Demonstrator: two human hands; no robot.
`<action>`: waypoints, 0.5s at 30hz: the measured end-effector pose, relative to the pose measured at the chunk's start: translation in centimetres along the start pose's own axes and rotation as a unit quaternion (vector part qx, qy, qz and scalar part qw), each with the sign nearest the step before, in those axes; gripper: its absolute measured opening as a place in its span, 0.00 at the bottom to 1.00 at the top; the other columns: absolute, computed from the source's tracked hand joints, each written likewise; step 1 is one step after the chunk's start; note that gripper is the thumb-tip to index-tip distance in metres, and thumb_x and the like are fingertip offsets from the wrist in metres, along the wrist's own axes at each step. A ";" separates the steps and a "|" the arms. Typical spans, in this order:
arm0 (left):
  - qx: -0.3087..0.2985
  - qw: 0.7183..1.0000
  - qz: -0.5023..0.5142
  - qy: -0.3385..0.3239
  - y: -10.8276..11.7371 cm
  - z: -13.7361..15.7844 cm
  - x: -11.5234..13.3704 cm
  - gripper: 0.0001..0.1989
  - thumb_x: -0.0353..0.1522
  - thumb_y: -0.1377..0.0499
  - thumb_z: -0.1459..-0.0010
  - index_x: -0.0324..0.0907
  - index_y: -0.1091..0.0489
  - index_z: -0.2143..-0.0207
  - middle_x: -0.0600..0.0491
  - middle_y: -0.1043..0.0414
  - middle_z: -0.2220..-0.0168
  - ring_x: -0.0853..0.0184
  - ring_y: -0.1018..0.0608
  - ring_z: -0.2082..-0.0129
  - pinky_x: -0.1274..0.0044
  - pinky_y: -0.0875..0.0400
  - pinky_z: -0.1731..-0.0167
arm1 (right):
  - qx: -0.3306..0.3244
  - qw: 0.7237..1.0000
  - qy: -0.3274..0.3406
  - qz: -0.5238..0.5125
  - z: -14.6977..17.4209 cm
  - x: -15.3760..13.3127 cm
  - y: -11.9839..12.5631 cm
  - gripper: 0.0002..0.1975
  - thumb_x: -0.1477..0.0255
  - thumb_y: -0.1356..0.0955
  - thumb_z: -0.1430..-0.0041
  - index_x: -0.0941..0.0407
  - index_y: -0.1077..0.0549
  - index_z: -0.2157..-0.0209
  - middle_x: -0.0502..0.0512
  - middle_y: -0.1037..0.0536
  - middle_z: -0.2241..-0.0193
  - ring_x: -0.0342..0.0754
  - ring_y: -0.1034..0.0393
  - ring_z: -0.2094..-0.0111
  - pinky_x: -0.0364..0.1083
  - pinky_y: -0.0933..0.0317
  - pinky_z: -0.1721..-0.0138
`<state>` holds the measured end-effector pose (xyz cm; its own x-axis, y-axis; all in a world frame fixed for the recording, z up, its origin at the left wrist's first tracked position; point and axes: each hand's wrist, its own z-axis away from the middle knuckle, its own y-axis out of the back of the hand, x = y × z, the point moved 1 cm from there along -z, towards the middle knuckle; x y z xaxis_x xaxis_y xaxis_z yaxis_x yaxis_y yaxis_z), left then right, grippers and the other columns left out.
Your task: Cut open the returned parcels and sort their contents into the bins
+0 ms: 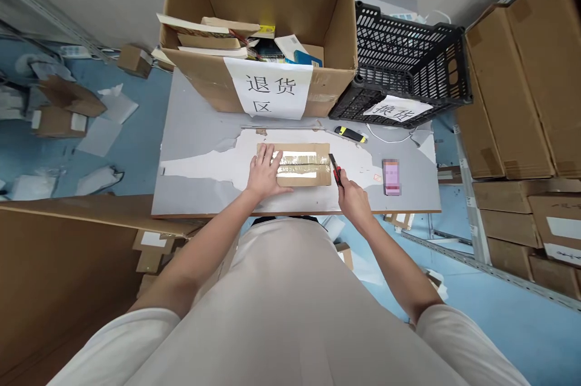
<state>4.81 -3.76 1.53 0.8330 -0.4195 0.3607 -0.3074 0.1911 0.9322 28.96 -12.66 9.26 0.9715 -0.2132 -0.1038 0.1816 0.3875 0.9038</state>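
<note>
A flat cardboard box [313,178] with clear tape along its middle lies on the worn table. My left hand [264,173] rests on the box's left end with fingers spread. In my right hand [353,195] is a box cutter [335,169], red and black, its front end at the box's right edge near the tape seam. Whether the blade touches the tape I cannot tell. Behind the box lies a second cutter, a black and yellow utility knife [350,134].
On the table [195,195] stand a large carton [204,80] of books and a black plastic crate [408,80], both with paper signs. A phone [391,177] lies at the right. Stacked cartons [512,89] flank the right side; an open carton [68,277] is at lower left.
</note>
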 end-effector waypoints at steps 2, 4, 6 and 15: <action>-0.002 1.000 0.000 0.003 -0.1 0.0 0.0 0.56 0.57 0.36 0.63 0.38 0.46 0.37 0.35 0.56 0.33 0.42 0.54 0.33 0.54 0.49 0.42 | -0.012 0.999 -0.008 0.040 0.3 -0.5 -0.2 0.29 0.74 0.47 0.35 0.61 0.54 0.34 0.65 0.26 0.61 0.55 0.27 0.64 0.49 0.38 0.64; -0.004 1.000 0.000 0.006 -0.1 0.1 0.0 0.56 0.56 0.36 0.63 0.38 0.47 0.37 0.35 0.57 0.33 0.42 0.55 0.33 0.55 0.48 0.42 | -0.025 0.997 -0.016 0.077 0.7 -0.9 -0.5 0.29 0.76 0.46 0.36 0.61 0.55 0.34 0.66 0.26 0.61 0.55 0.27 0.67 0.50 0.38 0.65; -0.007 1.000 0.000 0.008 0.0 0.1 0.1 0.55 0.56 0.36 0.62 0.38 0.47 0.36 0.35 0.58 0.33 0.43 0.55 0.33 0.55 0.47 0.43 | -0.036 0.994 -0.021 0.101 1.1 -1.3 -0.6 0.30 0.78 0.46 0.37 0.62 0.55 0.34 0.67 0.27 0.61 0.54 0.27 0.68 0.49 0.37 0.66; -0.065 0.997 -0.038 0.030 0.2 0.4 0.5 0.53 0.54 0.39 0.55 0.38 0.54 0.34 0.39 0.66 0.31 0.47 0.61 0.32 0.56 0.45 0.43 | -0.085 0.987 -0.025 0.135 3.1 -2.0 0.5 0.35 0.85 0.44 0.42 0.60 0.56 0.34 0.65 0.26 0.62 0.53 0.26 0.65 0.47 0.38 0.65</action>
<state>4.98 -4.33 1.87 0.8789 -0.3840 0.2829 -0.1836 0.2751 0.9437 26.58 -14.82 11.22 0.9800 -0.1241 0.1558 -0.0555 0.5809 0.8120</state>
